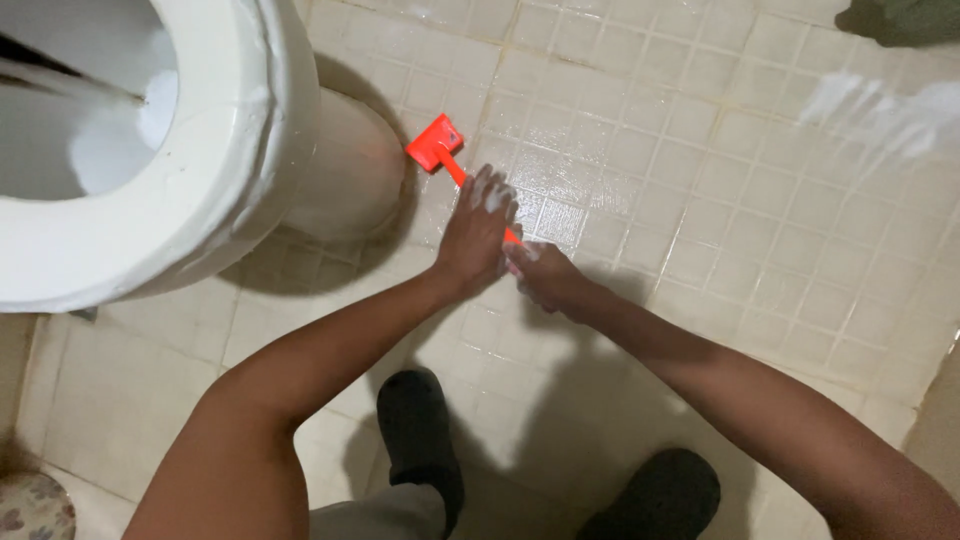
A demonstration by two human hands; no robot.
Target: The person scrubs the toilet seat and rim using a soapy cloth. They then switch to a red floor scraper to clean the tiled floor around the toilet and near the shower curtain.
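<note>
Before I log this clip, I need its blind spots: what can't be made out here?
- Orange brush: head view, the handle's middle and end are hidden under the left hand and right hand; the bristles face away.
- Toilet: cut off by the top and left edges.
- Dark thing: top right corner, clipped by the edge, unidentifiable.
- Patterned thing: bottom left corner, mostly out of frame.

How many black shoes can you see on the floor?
2. One black shoe is on the tiled floor between the arms, low in the middle. The other black shoe is to its right, near the bottom edge, partly cut off.
</note>
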